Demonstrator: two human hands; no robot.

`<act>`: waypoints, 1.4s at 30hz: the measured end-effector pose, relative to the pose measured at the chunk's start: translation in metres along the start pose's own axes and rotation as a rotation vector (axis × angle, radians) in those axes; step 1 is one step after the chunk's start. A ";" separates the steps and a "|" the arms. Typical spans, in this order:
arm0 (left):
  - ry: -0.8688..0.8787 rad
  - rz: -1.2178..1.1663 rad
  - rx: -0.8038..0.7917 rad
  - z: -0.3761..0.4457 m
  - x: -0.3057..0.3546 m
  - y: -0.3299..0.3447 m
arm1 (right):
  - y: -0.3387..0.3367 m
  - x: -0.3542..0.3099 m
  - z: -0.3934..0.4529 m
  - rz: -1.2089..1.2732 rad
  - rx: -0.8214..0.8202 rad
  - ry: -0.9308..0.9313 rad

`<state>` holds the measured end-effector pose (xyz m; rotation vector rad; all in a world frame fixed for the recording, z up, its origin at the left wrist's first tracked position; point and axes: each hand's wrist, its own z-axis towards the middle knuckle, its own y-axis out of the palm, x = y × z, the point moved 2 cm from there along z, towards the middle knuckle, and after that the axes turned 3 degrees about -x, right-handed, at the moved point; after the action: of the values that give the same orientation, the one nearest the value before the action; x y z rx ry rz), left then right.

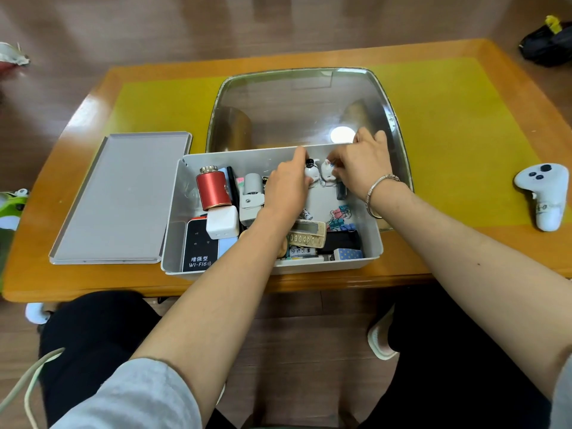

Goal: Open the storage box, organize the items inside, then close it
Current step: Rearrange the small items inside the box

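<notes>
Storage box (370,243): grey, open, sitting at the near edge of the wooden table (464,261).
Near row in box: black Wi-Fi unit (199,249) lying at the left, white charger block (222,223) just beside it, beige keypad remote (308,235) lying near the middle, black pouch (342,241) at the right.
Middle of box: red canister (213,188) lying on its side; binder clips (340,216) piling at the right.
Left hand (286,188): reaching into the far part of the box, fingers curling round a small white figurine with a black top (311,170).
Right hand (360,168): wearing a bracelet (379,193), fingertips pinching a second white figurine (327,172) just beside the first.
Lid (120,199): lying flat on the table, touching the box's left side.
Far side: metal tray (309,109) standing just behind the box.
Right of table: white controller (544,193) resting well apart.
</notes>
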<state>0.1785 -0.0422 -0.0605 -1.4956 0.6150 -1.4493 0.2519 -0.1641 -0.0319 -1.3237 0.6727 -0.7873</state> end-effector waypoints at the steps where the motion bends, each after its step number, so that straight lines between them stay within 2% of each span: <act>1: 0.002 0.001 -0.001 0.000 0.000 0.000 | 0.000 0.000 0.000 -0.003 0.000 0.000; 10: 0.009 0.035 -0.022 -0.001 0.002 -0.003 | -0.003 0.003 -0.003 0.058 0.008 0.003; 19: 0.041 0.013 0.020 -0.022 0.008 -0.010 | 0.000 0.031 -0.022 0.505 0.065 0.147; 21: 0.089 0.059 -0.055 -0.030 0.012 -0.007 | 0.002 0.029 -0.024 0.543 0.062 0.154; 26: 0.130 0.197 -0.396 -0.042 0.015 0.004 | 0.004 0.025 -0.027 0.572 0.123 0.154; 29: 0.173 0.213 -0.516 -0.038 0.019 0.012 | 0.005 0.023 -0.028 0.582 0.142 0.161; 35: 0.169 0.316 -0.624 -0.021 0.026 0.028 | 0.005 0.021 -0.028 0.554 0.120 0.160; 42: 0.235 0.303 -0.584 -0.023 0.027 0.031 | 0.006 0.022 -0.029 0.551 0.139 0.179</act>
<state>0.1690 -0.0853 -0.0766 -1.5770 1.4403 -1.2702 0.2419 -0.1981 -0.0415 -0.8829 1.0488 -0.4919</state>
